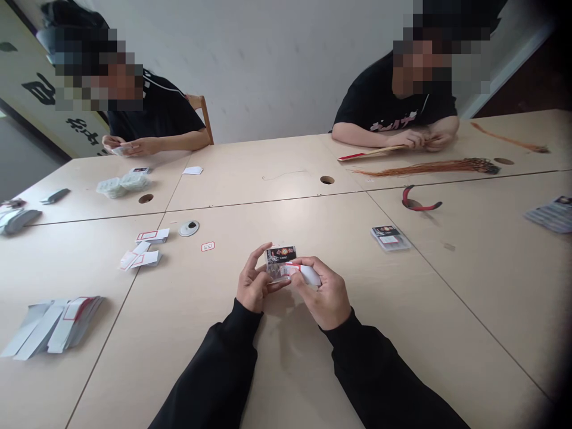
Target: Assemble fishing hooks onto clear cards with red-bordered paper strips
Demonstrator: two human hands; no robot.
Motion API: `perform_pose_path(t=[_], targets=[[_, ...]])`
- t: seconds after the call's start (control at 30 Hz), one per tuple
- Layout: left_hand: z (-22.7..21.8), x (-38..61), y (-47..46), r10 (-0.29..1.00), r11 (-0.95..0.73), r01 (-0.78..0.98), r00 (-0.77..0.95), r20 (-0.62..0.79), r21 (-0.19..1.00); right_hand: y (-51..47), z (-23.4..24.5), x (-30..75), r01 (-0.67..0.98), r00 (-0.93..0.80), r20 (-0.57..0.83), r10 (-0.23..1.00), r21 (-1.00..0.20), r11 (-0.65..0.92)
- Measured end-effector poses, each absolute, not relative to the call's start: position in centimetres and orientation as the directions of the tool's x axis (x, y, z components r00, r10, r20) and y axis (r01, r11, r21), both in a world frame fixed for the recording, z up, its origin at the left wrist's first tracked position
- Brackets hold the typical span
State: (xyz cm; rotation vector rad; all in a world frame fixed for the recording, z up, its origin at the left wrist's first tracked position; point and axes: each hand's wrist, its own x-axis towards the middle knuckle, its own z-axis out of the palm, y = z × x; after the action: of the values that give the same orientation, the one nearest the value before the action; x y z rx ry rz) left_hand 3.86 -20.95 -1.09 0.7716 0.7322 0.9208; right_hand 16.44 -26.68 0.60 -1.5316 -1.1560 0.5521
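Note:
My left hand and my right hand are together above the pale wooden table. My left fingers grip a small clear plastic packet with a black printed card inside. My right fingers pinch the packet's lower edge and a white paper strip with a red border. Part of the packet is hidden by my fingers. A similar packet lies on the table to my right.
White red-bordered paper pieces and a strip bundle lie to my left. Opposite, two seated people handle small items, with orange cords and a red curved tool nearby. Printed leaflets lie far right.

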Motion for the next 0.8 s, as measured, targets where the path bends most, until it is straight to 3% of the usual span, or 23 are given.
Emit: perform_pose_path(t=[0.5,0.8], targets=[[-2.0,3.6,-20.4,0.844,0.407,-0.419,0.512,-0.159,0.811,-26.1,-0.2,15.4,0.553,0.424,0.389,0.818,-0.827,0.106],[-1.0,3.9,-20.8,0.863,0.405,-0.418,0.469,-0.188,0.813,-26.0,0.0,14.9,0.645,0.398,0.466,0.791,-0.754,0.120]])
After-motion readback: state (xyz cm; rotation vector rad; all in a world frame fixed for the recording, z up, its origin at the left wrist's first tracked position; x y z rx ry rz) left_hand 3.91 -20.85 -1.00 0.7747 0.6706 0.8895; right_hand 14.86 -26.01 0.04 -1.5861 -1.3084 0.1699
